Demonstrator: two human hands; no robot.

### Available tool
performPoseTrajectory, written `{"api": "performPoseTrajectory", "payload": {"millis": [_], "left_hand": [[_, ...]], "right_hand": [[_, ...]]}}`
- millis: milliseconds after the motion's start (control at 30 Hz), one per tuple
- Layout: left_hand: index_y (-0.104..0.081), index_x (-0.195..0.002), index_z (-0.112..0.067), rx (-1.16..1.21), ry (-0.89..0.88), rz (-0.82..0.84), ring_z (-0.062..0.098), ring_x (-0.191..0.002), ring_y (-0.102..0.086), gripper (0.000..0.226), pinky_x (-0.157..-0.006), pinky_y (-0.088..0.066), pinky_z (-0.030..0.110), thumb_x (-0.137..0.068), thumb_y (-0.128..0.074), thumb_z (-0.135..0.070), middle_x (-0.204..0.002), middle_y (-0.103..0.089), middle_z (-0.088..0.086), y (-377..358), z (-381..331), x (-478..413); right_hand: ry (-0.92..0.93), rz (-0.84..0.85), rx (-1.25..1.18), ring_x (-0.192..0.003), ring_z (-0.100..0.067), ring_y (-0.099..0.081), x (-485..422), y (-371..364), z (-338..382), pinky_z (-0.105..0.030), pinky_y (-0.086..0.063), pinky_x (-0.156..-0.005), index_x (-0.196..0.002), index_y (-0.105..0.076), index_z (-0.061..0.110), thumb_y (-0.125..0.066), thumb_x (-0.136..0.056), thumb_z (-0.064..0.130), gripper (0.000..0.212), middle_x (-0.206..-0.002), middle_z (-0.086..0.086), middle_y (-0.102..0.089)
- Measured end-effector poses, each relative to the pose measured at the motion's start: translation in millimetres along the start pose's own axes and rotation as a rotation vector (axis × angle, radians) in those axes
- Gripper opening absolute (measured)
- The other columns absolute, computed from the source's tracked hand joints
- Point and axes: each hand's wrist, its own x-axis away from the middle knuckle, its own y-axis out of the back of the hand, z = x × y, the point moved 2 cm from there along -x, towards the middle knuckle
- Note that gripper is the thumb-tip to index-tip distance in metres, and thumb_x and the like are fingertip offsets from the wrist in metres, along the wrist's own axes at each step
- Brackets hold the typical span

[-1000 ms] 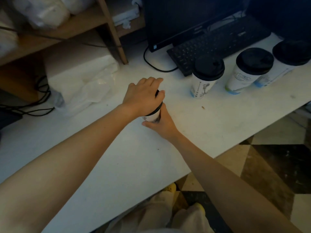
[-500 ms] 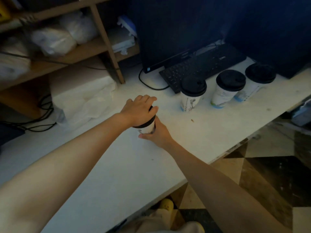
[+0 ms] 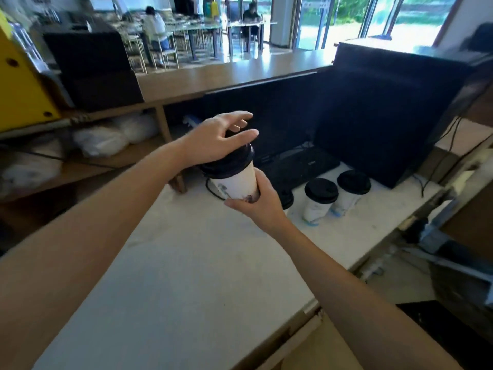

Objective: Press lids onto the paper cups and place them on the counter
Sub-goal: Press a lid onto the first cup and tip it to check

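Note:
My right hand (image 3: pixel 262 202) grips the lower part of a white paper cup (image 3: pixel 237 181) and holds it up in the air above the white worktop (image 3: pixel 192 276). A black lid (image 3: pixel 229 162) sits on the cup. My left hand (image 3: pixel 216 141) rests its palm on the lid with the fingers spread and lifted. Three more lidded cups stand on the worktop to the right: one (image 3: pixel 287 199) mostly hidden behind my right hand, a second (image 3: pixel 318 201) and a third (image 3: pixel 350 189). Above and behind runs the wooden counter (image 3: pixel 226 76).
A black monitor (image 3: pixel 280 121) and keyboard (image 3: pixel 301 166) stand behind the cups, with a black box (image 3: pixel 386 113) to the right. Wooden shelves (image 3: pixel 88 161) with white bags are on the left. The worktop's front edge drops to the floor at right.
The cup has been lifted off the worktop and raised. My left hand's fingers have loosened from the lid. The view has tilted up, showing the counter and the room beyond.

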Motion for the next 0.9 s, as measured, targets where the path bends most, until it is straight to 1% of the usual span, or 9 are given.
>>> {"api": "performPoseTrajectory", "payload": {"millis": [67,133,233,333,467,567,667,767,900], "left_hand": [[-0.048,-0.134,-0.023,-0.057,0.042,-0.06,0.015,-0.118,-0.052,0.052,-0.099,-0.039,0.028,-0.093,-0.042,-0.053,-0.131,-0.055,0.0,21,-14,1],[-0.052,-0.127,-0.025,0.003,0.129,-0.01,0.018,-0.112,-0.055,0.06,-0.102,-0.042,0.037,-0.088,-0.034,-0.066,-0.125,-0.057,-0.001,39,-26,7],[-0.038,-0.132,-0.033,0.214,0.276,0.144,0.024,-0.097,-0.063,0.08,-0.091,-0.053,0.048,-0.069,-0.034,-0.083,-0.124,-0.052,0.002,59,-40,22],[-0.036,-0.126,-0.035,0.331,0.265,0.153,0.021,-0.093,-0.063,0.063,-0.085,-0.056,0.048,-0.072,-0.052,-0.062,-0.118,-0.052,0.001,60,-40,31],[-0.042,-0.121,-0.031,0.518,0.228,-0.034,0.02,-0.1,-0.058,0.046,-0.069,-0.058,0.037,-0.082,-0.067,-0.034,-0.116,-0.053,0.003,45,-21,28],[-0.043,-0.116,-0.031,0.479,0.189,-0.166,0.017,-0.095,-0.056,0.051,-0.065,-0.052,0.03,-0.076,-0.074,-0.037,-0.117,-0.051,0.003,39,-4,28],[-0.043,-0.116,-0.031,0.474,0.083,-0.305,0.018,-0.095,-0.058,0.047,-0.071,-0.055,0.028,-0.079,-0.072,-0.03,-0.115,-0.054,0.004,35,7,36],[-0.04,-0.115,-0.035,0.508,-0.046,-0.386,0.004,-0.092,-0.055,0.047,-0.069,-0.053,0.014,-0.081,-0.071,-0.027,-0.107,-0.051,-0.012,36,8,43],[-0.036,-0.118,-0.042,0.345,-0.229,-0.405,-0.003,-0.11,-0.045,0.06,-0.086,-0.043,0.008,-0.067,-0.067,-0.047,-0.121,-0.041,-0.016,38,8,44]], "right_hand": [[0.056,-0.062,0.068,-0.109,-0.012,-0.049,-10,12,23,-0.024,-0.046,-0.088,-0.125,-0.046,0.026,-0.083,-0.064,0.031,0.071,-0.117,0.005,-0.052],[0.103,-0.115,0.147,-0.111,-0.013,-0.042,-17,24,45,-0.011,-0.036,-0.086,-0.128,-0.045,0.024,-0.083,-0.064,0.029,0.075,-0.117,0.004,-0.048],[0.195,-0.174,0.349,-0.109,-0.014,-0.033,-25,40,75,-0.012,-0.031,-0.084,-0.129,-0.045,0.025,-0.081,-0.064,0.026,0.074,-0.115,0.004,-0.045],[0.293,-0.261,0.58,-0.11,-0.018,-0.032,-27,47,92,-0.031,-0.036,-0.093,-0.13,-0.044,0.023,-0.077,-0.065,0.03,0.073,-0.118,0.001,-0.045],[0.336,-0.2,0.65,-0.115,-0.019,-0.03,-29,49,96,-0.037,-0.034,-0.1,-0.135,-0.04,0.022,-0.079,-0.065,0.036,0.082,-0.124,0.0,-0.042],[0.228,-0.058,0.439,-0.12,-0.012,-0.029,-34,55,94,-0.028,-0.033,-0.101,-0.137,-0.037,0.027,-0.074,-0.073,0.043,0.076,-0.127,0.006,-0.041],[-0.043,-0.099,0.122,-0.118,-0.023,-0.05,-41,68,97,-0.031,-0.046,-0.093,-0.128,-0.045,0.024,-0.045,-0.09,0.053,0.048,-0.119,0.001,-0.051],[-0.384,0.038,-0.132,-0.093,-0.029,-0.068,-44,74,105,-0.043,-0.058,-0.077,-0.116,-0.058,0.018,-0.021,-0.085,0.071,0.072,-0.106,-0.009,-0.066],[-0.476,0.158,-0.175,-0.062,-0.026,-0.065,-47,73,123,-0.029,-0.053,-0.051,-0.112,-0.06,0.016,-0.025,-0.081,0.076,0.077,-0.082,-0.014,-0.066]]}}
